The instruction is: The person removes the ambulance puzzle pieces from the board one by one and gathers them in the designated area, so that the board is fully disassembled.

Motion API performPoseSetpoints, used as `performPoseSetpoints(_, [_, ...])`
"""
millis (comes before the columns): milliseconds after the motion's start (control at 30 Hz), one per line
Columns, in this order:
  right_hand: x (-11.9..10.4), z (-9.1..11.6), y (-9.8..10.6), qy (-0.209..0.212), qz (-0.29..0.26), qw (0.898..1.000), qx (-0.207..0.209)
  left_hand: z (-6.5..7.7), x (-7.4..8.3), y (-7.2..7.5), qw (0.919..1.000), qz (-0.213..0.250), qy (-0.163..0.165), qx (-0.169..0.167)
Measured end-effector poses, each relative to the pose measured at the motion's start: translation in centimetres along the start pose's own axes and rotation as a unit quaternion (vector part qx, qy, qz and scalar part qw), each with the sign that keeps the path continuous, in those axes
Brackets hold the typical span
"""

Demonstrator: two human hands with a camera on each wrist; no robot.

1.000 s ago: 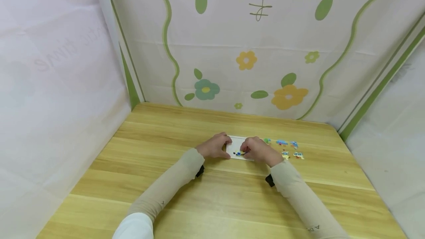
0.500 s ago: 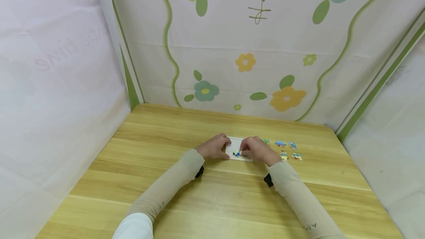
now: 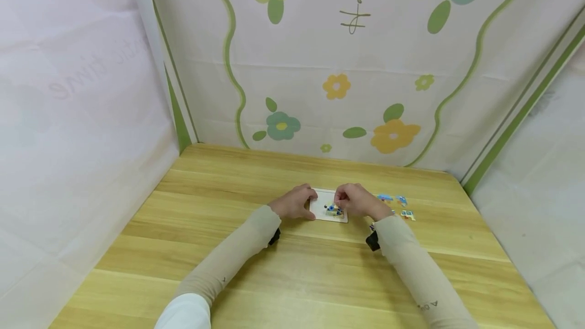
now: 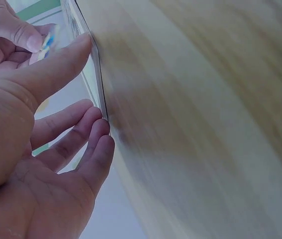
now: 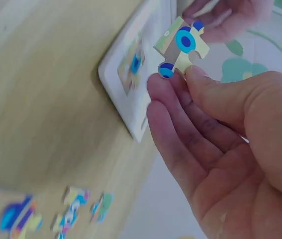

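Note:
A white puzzle tray lies on the wooden table. My left hand rests at its left edge, thumb at the near corner and fingertips along the side; the left wrist view shows those fingers fairly straight against the rim. Between thumb and fingers, my right hand pinches a jigsaw piece printed with a blue wheel-like circle, raised and tilted above the tray. Another jigsaw piece, also with a blue circle, lies inside the tray near its right near corner.
Several loose jigsaw pieces lie on the table right of the tray, some behind my right hand and forearm. A large piece with a dark blue shape shows in the right wrist view. Printed cloth walls enclose the table.
My right hand has risen slightly from the tray and shifted right, with the pinched piece now above the one in the tray. The left hand has stayed at the tray's edge.

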State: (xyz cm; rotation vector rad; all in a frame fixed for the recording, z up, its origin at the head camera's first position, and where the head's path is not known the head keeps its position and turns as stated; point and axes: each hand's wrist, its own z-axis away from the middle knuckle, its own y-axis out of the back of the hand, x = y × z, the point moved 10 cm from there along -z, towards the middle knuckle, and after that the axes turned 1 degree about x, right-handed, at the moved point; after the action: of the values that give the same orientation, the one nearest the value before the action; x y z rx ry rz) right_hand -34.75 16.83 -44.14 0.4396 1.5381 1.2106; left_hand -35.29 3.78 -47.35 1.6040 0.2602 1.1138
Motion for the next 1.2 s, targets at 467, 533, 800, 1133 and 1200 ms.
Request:
performPoseSetpoints(467, [6.4, 5.8, 4.9, -0.014, -0.002, 1.000, 0.019, 0.2, 0.5, 0.2, 0.9999, -0.004, -0.015, 0.004])
performPoseSetpoints(533, [7.6, 7.0, 5.6, -0.022, -0.004, 1.000, 0.018, 0.2, 0.6, 0.1, 0.9998, -0.006, -0.018, 0.003])
performPoseSetpoints(800, [11.1, 10.6, 6.3, -0.050, -0.029, 0.998, -0.003, 0.1, 0.5, 0.0, 0.9998, -0.003, -0.021, 0.004])
performPoseSetpoints(1133, [12.7, 11.7, 3.9, -0.057, -0.047, 0.997, -0.031, 0.1, 0.5, -0.1, 0.9997, -0.013, -0.019, 0.003])
performPoseSetpoints(1200, [12.8, 11.7, 3.7, -0.052, -0.039, 0.998, -0.023, 0.1, 0.5, -0.1, 0.9998, -0.011, -0.019, 0.002])
